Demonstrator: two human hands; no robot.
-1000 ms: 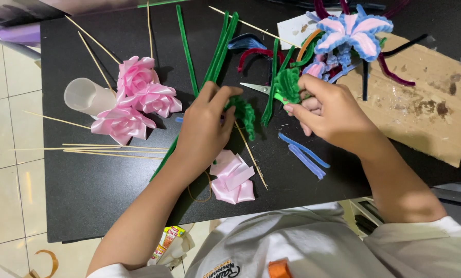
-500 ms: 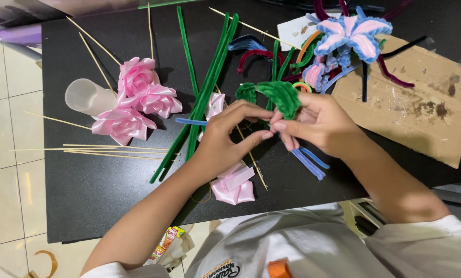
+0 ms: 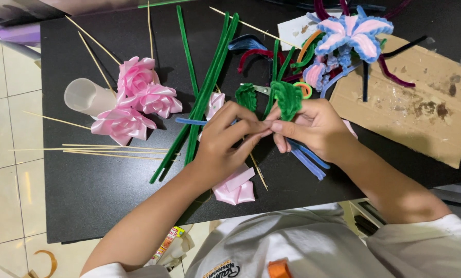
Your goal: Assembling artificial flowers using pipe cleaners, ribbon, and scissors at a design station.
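Above the black bench [image 3: 86, 195], the left hand [image 3: 225, 136] and right hand [image 3: 313, 126] met fingertip to fingertip. Both pinched a fuzzy green pipe-cleaner leaf [image 3: 287, 98]. Pink ribbon roses [image 3: 138, 98] lay nearby.

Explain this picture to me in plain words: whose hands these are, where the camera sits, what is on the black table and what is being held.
There is no machine here: these are a person's two bare hands, filmed by one camera worn on their head, looking down. The left hand and the right hand meet over a black table and together pinch a green fuzzy wire leaf; a second green leaf stands just beside it. On the table lie long green fuzzy wires, three pink ribbon roses next to a clear plastic cup on its side, thin wooden skewers, a folded pink ribbon piece, blue fuzzy wires, a finished blue and pink wire flower and a sheet of brown cardboard.
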